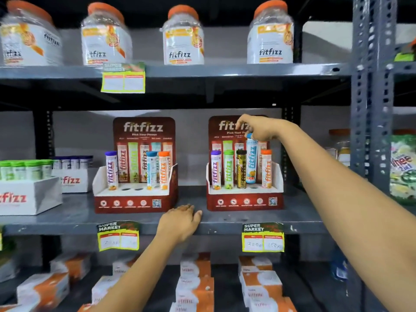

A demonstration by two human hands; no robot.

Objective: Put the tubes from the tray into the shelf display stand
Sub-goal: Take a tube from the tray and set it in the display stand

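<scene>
Two red fitfizz display stands sit on the middle shelf. The right stand [245, 200] holds purple, green, black-gold and orange tubes. My right hand [258, 128] grips the cap of a blue tube [251, 163], which hangs upright just above the stand's fourth hole. The left stand [135, 202] holds a purple tube [111, 170], a blue tube and an orange tube, with two holes showing between them. My left hand [181, 219] rests palm down on the shelf's front edge between the stands, holding nothing. White trays [31, 197] with green-capped and purple-capped tubes stand at far left.
Large orange-lidded jars [183, 37] line the top shelf. Orange and white boxes [195, 280] fill the shelf below. Yellow price tags [262, 238] hang from the shelf edges. A grey perforated upright [371, 91] stands at right, with green packets beyond it.
</scene>
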